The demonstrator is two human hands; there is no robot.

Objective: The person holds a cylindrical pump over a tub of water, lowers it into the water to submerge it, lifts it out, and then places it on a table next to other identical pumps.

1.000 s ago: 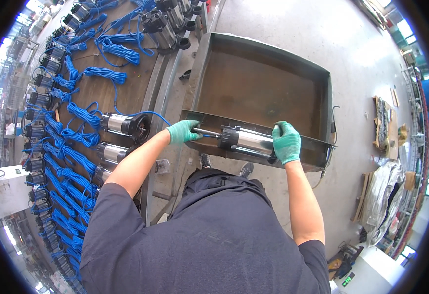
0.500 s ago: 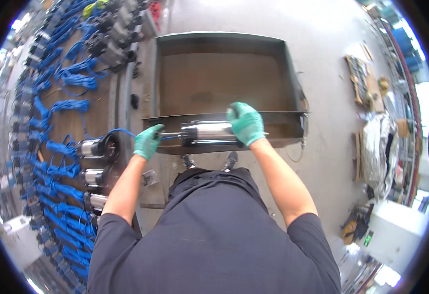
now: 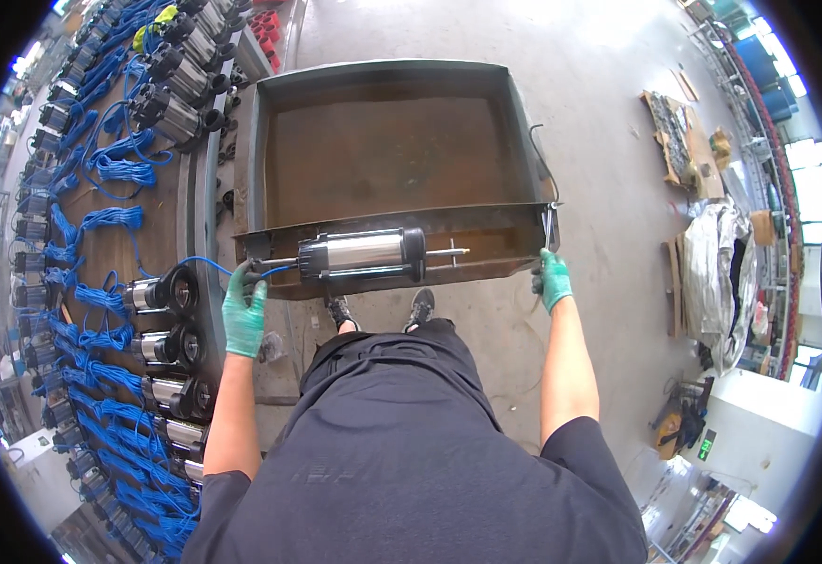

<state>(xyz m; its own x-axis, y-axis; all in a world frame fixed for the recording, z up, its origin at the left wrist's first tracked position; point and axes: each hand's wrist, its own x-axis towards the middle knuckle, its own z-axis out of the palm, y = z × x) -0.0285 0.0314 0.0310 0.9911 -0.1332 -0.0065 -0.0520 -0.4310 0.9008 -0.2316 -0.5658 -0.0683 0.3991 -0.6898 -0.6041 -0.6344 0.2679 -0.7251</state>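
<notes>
A silver cylindrical motor (image 3: pixel 364 254) with black ends lies sideways across the narrow front section of a metal trough (image 3: pixel 383 72). A thin rod (image 3: pixel 282 262) sticks out of its left end, and a shaft with a small crosspiece (image 3: pixel 448 252) out of its right. My left hand (image 3: pixel 244 315), in a green glove, is closed on the rod's dark outer end, beside a blue cable (image 3: pixel 206 261). At the trough's right end, my green-gloved right hand (image 3: pixel 553 282) is closed around the lower part of a slim metal piece (image 3: pixel 548 228). Its fingers partly hide that piece.
Similar motors (image 3: pixel 159 347) with coiled blue cables (image 3: pixel 115 216) line the bench on the left. Brown, rusty-looking bottom (image 3: pixel 383 150) shows in the trough's larger section. A thin hose (image 3: pixel 544 155) bends at its right corner. Silver sheeting (image 3: pixel 716 282) and cardboard stand farther right.
My right hand has left the motor and moved right to the slim metal piece at the trough's end. My left hand stays at the rod. The whole view has shifted slightly.
</notes>
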